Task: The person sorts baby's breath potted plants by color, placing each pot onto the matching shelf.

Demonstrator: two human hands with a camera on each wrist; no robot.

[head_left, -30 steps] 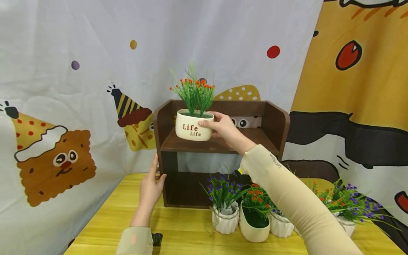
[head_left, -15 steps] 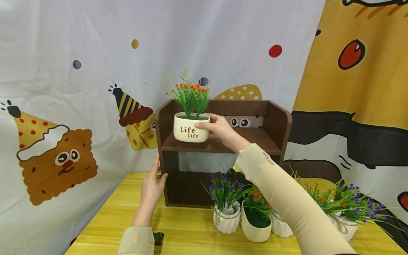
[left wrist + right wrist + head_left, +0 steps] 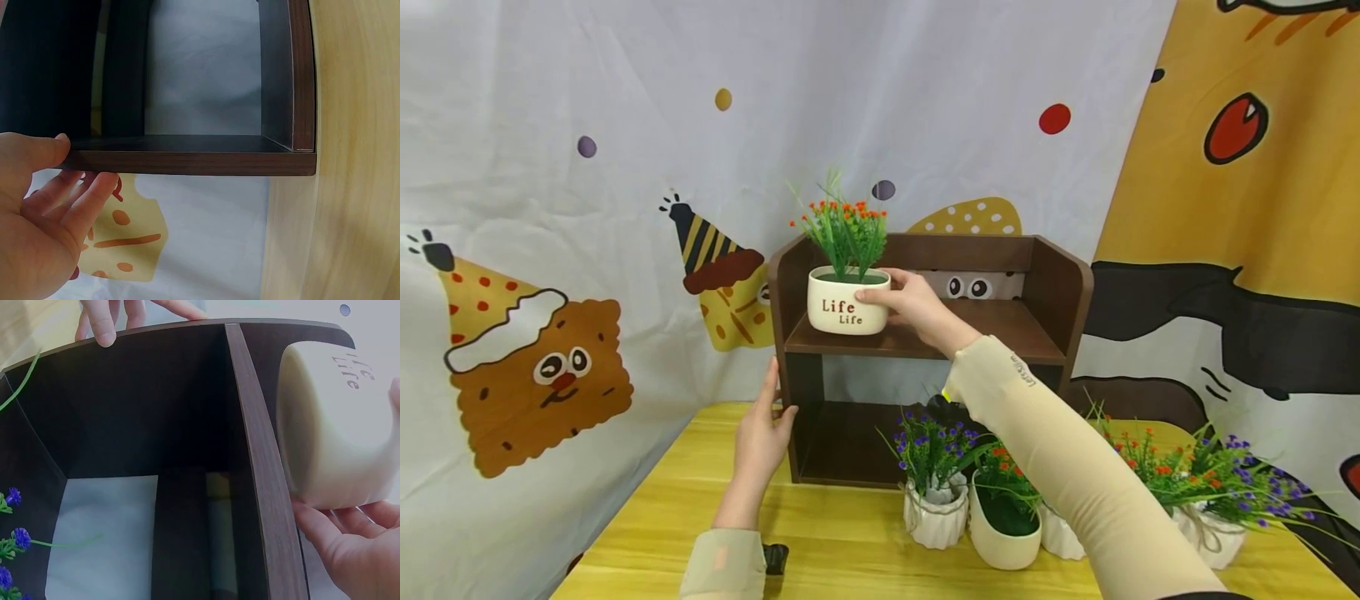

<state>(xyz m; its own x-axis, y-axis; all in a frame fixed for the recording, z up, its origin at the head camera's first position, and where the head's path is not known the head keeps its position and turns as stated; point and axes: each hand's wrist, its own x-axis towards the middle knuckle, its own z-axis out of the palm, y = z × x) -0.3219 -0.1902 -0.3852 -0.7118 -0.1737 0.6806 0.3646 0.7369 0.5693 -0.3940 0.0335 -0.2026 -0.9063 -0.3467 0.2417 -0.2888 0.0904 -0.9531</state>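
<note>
My right hand [image 3: 925,312] holds a cream oval flowerpot [image 3: 827,321] lettered "Life", planted with artificial grass and orange flowers. Its thumb lies on the front and its fingers are behind. In the head view the pot overlaps the left part of the upper board of a dark brown two-tier shelf [image 3: 1022,329]. The right wrist view shows the pot's base [image 3: 297,431] close beside that board's front edge. My left hand [image 3: 47,219] grips the shelf's left side panel [image 3: 206,162], thumb at the front edge, fingers against the outer face.
Before the shelf stand a white pot of purple flowers [image 3: 936,517], a cream oval pot of orange flowers [image 3: 1007,546] and more potted flowers [image 3: 1210,533] to the right, partly behind my right sleeve. A printed cloth [image 3: 625,167] hangs behind the wooden table [image 3: 842,542].
My right hand has lowered the flowerpot slightly and shifted it left relative to the shelf. The left hand stays at the side panel. The head view has shifted slightly.
</note>
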